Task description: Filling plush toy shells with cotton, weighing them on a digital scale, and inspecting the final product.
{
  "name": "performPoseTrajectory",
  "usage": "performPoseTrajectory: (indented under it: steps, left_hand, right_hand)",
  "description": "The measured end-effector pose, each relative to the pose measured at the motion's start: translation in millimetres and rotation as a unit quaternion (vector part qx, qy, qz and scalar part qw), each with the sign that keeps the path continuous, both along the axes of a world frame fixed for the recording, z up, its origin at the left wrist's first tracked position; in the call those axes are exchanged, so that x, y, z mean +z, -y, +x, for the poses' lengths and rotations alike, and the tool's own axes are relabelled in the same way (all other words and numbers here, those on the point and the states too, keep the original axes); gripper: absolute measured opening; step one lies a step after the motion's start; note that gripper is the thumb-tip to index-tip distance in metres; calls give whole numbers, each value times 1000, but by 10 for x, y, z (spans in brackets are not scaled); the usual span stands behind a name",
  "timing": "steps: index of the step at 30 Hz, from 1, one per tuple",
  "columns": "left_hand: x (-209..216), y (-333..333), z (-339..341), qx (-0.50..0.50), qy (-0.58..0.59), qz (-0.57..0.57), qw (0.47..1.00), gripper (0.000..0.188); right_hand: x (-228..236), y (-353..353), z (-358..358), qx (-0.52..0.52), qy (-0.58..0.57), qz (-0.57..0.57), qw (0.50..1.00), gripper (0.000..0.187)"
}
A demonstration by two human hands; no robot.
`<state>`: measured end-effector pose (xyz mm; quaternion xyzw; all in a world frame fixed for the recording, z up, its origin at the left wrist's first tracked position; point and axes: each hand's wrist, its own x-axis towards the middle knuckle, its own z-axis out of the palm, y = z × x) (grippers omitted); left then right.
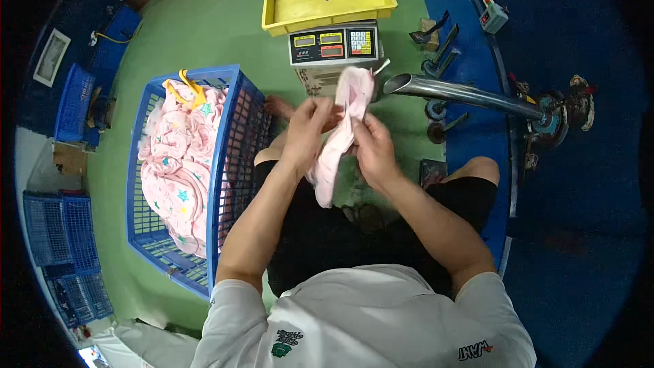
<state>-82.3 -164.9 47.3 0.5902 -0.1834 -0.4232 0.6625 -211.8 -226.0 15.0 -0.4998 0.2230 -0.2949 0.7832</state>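
Note:
A long, pale pink fabric piece (332, 157), soft and sleeve-like, hangs between my two hands, its open end up toward the scale. My left hand (308, 129) is closed at the left edge of the opening, fingertips pinched on the cloth. Lower on the right side, my right hand (376, 150) grips the same piece with the thumb on top. The fingers behind the fabric are hidden. To the left, a blue plastic basket (228, 143) holds a heap of pink fabric pieces (178, 163) printed with coloured stars; a yellow strip (196, 92) lies over its far end.
Ahead is a digital scale (334, 46) bearing a shallow yellow tray (293, 18). A slanted metal pipe (463, 90) reaches in from the blue machine at the right, its mouth close to my right hand. Foot pedals (436, 68) stand below it. Blue crates (65, 232) are stacked far left.

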Motion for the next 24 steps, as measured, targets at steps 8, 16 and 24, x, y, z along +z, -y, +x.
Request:
performPoseTrajectory:
  steps: [8, 16, 24]
  left_hand:
    - [-434, -492, -571, -11, 244, 35, 969, 28]
    - [-739, -175, -618, -7, 252, -26, 967, 17]
    - [-509, 20, -274, -62, 100, -45, 992, 8]
  right_hand:
    - [81, 531, 101, -67, 89, 470, 875, 15]
    - [-222, 568, 240, -74, 152, 394, 903, 19]
    - [-13, 697, -108, 3, -52, 39, 998, 19]
